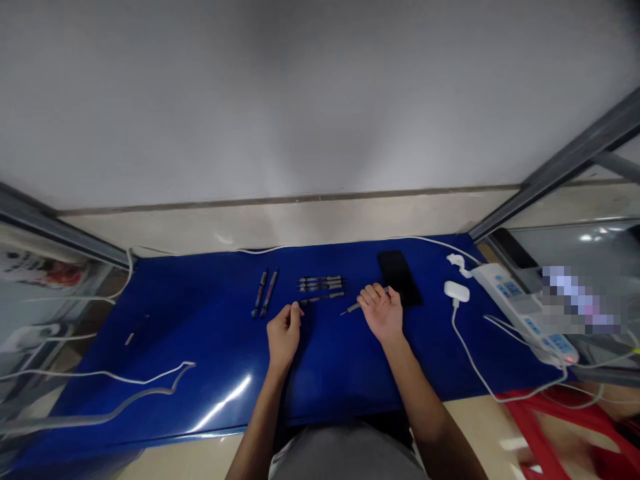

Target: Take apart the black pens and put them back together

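Observation:
My left hand (284,335) is closed in a pinch at the left end of a dark pen (325,297), which points away to the right, low over the blue table. My right hand (383,310) is turned palm up, its fingers curled round a grey pen (352,308) whose tip points left. Just beyond the left hand's pen, several dark pens (320,284) lie side by side in a row. Two more pens, one (260,293) beside the other (271,293), lie at a slant to the left. Behind the right hand is a black phone (400,277).
The blue table (200,320) backs onto a wall. On the right are a white earphone case (457,291) on a cable and a white power strip (525,313). A loose white cable (150,381) crosses the left side. Metal posts (560,160) flank the table.

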### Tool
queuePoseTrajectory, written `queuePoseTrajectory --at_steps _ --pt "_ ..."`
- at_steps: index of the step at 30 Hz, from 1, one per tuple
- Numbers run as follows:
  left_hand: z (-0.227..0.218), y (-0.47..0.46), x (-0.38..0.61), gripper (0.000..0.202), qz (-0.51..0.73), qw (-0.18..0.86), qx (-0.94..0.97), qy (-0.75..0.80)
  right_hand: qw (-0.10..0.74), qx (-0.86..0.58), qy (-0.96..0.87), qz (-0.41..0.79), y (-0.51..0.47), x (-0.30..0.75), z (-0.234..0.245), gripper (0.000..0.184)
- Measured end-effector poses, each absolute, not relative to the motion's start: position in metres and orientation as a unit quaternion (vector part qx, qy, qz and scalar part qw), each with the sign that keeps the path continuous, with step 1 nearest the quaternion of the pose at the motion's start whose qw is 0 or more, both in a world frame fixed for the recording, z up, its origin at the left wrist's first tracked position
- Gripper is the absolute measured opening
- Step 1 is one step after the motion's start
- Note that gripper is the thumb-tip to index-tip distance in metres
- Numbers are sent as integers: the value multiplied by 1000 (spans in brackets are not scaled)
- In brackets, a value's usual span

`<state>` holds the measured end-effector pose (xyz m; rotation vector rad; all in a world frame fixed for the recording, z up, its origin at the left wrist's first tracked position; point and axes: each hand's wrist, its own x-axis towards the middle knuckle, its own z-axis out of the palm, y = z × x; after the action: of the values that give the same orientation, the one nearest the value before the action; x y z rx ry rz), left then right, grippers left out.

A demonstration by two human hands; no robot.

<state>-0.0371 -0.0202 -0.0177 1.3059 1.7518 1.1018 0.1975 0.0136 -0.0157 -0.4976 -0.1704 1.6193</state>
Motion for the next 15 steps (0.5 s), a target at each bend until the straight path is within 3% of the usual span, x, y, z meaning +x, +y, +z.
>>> queuePoseTrajectory --at_steps 15 --pt "-21 -16 -37 44 414 343 505 675 659 -167 -8 734 15 197 -12 33"
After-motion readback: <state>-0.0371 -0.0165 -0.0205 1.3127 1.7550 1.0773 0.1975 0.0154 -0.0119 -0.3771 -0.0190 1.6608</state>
